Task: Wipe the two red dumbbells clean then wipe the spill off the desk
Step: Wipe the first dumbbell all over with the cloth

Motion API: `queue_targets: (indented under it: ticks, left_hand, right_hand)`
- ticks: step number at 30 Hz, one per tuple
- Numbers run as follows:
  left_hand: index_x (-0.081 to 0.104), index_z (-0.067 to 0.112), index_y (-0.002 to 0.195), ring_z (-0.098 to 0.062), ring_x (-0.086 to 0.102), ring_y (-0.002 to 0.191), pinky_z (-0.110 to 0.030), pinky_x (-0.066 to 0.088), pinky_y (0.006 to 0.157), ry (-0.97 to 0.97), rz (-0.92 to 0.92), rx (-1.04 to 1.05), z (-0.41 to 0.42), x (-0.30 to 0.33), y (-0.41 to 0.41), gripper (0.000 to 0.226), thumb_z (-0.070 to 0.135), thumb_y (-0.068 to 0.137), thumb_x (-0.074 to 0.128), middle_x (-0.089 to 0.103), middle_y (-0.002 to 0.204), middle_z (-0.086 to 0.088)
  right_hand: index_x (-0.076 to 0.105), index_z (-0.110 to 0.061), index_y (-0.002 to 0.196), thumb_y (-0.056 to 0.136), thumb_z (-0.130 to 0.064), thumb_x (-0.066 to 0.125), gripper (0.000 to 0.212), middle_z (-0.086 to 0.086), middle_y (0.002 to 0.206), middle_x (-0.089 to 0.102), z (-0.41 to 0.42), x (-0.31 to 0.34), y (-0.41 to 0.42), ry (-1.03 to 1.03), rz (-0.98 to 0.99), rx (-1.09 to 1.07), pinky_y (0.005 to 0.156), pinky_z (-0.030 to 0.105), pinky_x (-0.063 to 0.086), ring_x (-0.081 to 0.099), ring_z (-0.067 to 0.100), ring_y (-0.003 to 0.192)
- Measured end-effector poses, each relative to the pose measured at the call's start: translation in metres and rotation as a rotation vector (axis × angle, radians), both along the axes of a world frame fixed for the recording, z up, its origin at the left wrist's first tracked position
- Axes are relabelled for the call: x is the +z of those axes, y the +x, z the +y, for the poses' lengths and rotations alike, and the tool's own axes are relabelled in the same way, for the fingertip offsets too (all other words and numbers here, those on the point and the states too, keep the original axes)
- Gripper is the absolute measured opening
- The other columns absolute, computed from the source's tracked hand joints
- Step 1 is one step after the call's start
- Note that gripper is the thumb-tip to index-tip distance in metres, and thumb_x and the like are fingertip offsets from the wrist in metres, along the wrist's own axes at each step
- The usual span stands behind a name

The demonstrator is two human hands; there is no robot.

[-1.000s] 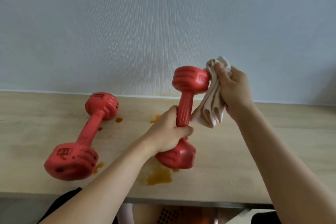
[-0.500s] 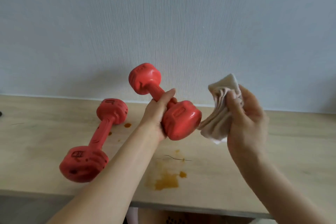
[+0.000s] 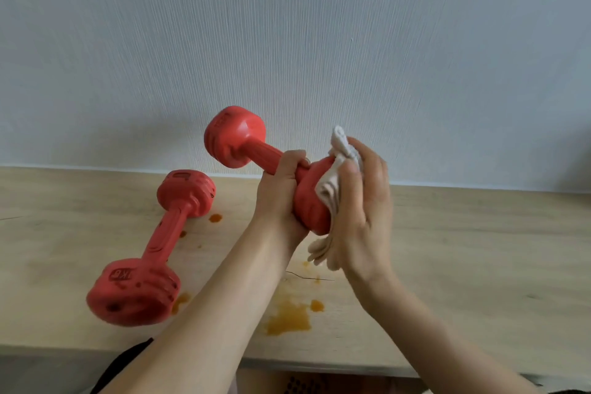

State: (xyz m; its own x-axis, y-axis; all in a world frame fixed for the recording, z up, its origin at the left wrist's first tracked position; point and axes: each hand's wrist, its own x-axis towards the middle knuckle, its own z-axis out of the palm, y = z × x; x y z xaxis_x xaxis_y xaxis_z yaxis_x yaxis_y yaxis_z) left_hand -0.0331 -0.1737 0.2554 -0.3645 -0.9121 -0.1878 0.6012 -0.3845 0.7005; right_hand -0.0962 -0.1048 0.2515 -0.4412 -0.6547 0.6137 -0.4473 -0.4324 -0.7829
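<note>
Against the pale wall (image 3: pixel 287 25), a wooden desk (image 3: pixel 479 249) carries one red dumbbell (image 3: pixel 153 246) lying among orange spill patches (image 3: pixel 287 318). Above it, the left hand (image 3: pixel 281 198) grips the raised dumbbell (image 3: pixel 243 144) by its handle, while the right hand (image 3: pixel 364 211) presses a folded beige cloth (image 3: pixel 332 189) onto its nearer head.

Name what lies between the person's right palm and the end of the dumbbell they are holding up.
In the head view, a folded beige cloth lies between the right hand and the near end of the raised dumbbell.
</note>
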Motion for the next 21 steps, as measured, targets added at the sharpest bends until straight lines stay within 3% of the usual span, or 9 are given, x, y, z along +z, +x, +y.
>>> queue_targets:
  ticks: [3, 4, 7, 9, 11, 15, 17, 19, 21]
  left_hand:
    - [0.046, 0.014, 0.059, -0.018, 0.049, 0.057, -0.029, 0.045, 0.06, -0.032, -0.035, 0.085, -0.004, -0.002, 0.002, 0.024, 0.013, 0.08, 0.058, 0.044, 0.06, -0.003]
    - [0.045, 0.015, 0.06, -0.017, 0.048, 0.055, -0.028, 0.044, 0.057, -0.079, -0.051, 0.096, -0.002, 0.0, 0.002, 0.024, 0.012, 0.08, 0.057, 0.043, 0.058, -0.003]
    - [0.046, 0.011, 0.066, -0.014, 0.052, 0.048, -0.023, 0.046, 0.049, -0.189, -0.054, 0.194, 0.003, 0.007, 0.001, 0.019, 0.008, 0.082, 0.057, 0.05, 0.053, -0.002]
    - [0.048, 0.005, 0.075, -0.016, 0.054, 0.048, -0.026, 0.047, 0.051, -0.259, -0.091, 0.27, 0.003, 0.009, 0.0, 0.013, 0.01, 0.075, 0.06, 0.052, 0.054, -0.004]
    - [0.048, 0.005, 0.087, -0.017, 0.056, 0.051, -0.028, 0.048, 0.053, -0.337, -0.132, 0.342, 0.003, 0.011, 0.0, 0.018, 0.008, 0.075, 0.061, 0.052, 0.058, -0.006]
    - [0.047, 0.005, 0.091, -0.015, 0.057, 0.051, -0.028, 0.049, 0.054, -0.419, -0.171, 0.451, 0.0, 0.017, -0.001, 0.014, -0.001, 0.081, 0.056, 0.053, 0.055, -0.003]
    - [0.047, 0.005, 0.089, -0.016, 0.057, 0.051, -0.028, 0.049, 0.055, -0.432, -0.187, 0.478, -0.001, 0.019, 0.0, 0.013, -0.001, 0.081, 0.055, 0.055, 0.055, -0.003]
    - [0.047, 0.004, 0.088, -0.017, 0.057, 0.051, -0.03, 0.05, 0.056, -0.422, -0.184, 0.519, -0.005, 0.018, 0.001, 0.013, 0.0, 0.08, 0.056, 0.057, 0.055, -0.003]
    - [0.046, 0.006, 0.084, -0.019, 0.058, 0.053, -0.039, 0.052, 0.062, -0.431, -0.193, 0.575, -0.01, 0.018, 0.005, 0.015, 0.003, 0.076, 0.058, 0.057, 0.054, 0.002]
  right_hand:
    - [0.061, -0.02, 0.081, 0.095, -0.032, 0.042, 0.026, -0.007, 0.078, 0.062, -0.008, 0.009, -0.01, 0.199, -0.566, 0.113, 0.069, 0.023, 0.046, 0.057, 0.01, 0.078]
    - [0.059, -0.017, 0.08, 0.093, -0.031, 0.045, 0.024, -0.001, 0.077, 0.06, -0.014, 0.005, -0.014, 0.279, -0.72, 0.165, 0.068, 0.027, 0.047, 0.055, 0.015, 0.076]
    - [0.056, -0.012, 0.097, 0.082, -0.036, 0.048, 0.029, 0.014, 0.092, 0.058, -0.022, 0.001, -0.02, 0.422, -0.995, 0.43, 0.083, 0.039, 0.049, 0.056, 0.026, 0.086]
    - [0.055, -0.009, 0.092, 0.083, -0.035, 0.044, 0.029, 0.012, 0.081, 0.059, -0.022, 0.002, -0.021, 0.464, -1.113, 0.567, 0.075, 0.035, 0.049, 0.058, 0.023, 0.075]
    - [0.059, -0.009, 0.084, 0.081, -0.034, 0.045, 0.028, 0.008, 0.074, 0.06, -0.019, 0.004, -0.018, 0.527, -1.186, 0.687, 0.069, 0.032, 0.051, 0.059, 0.019, 0.068]
    - [0.058, -0.009, 0.103, 0.072, -0.03, 0.058, 0.037, 0.011, 0.094, 0.062, -0.011, 0.009, -0.012, 0.63, -1.243, 0.81, 0.086, 0.036, 0.05, 0.06, 0.022, 0.086]
    - [0.063, -0.005, 0.094, 0.085, -0.031, 0.047, 0.031, 0.013, 0.086, 0.065, -0.009, 0.01, -0.013, 0.66, -1.189, 0.79, 0.072, 0.036, 0.056, 0.064, 0.024, 0.075]
    - [0.062, -0.001, 0.071, 0.096, -0.029, 0.035, 0.046, 0.015, 0.062, 0.062, -0.008, 0.008, -0.016, 0.693, -1.148, 0.726, 0.048, 0.029, 0.055, 0.06, 0.024, 0.05]
    - [0.053, 0.0, 0.074, 0.097, -0.028, 0.037, 0.039, 0.016, 0.057, 0.052, -0.002, 0.009, -0.014, 0.729, -1.064, 0.664, 0.043, 0.024, 0.048, 0.052, 0.026, 0.042]
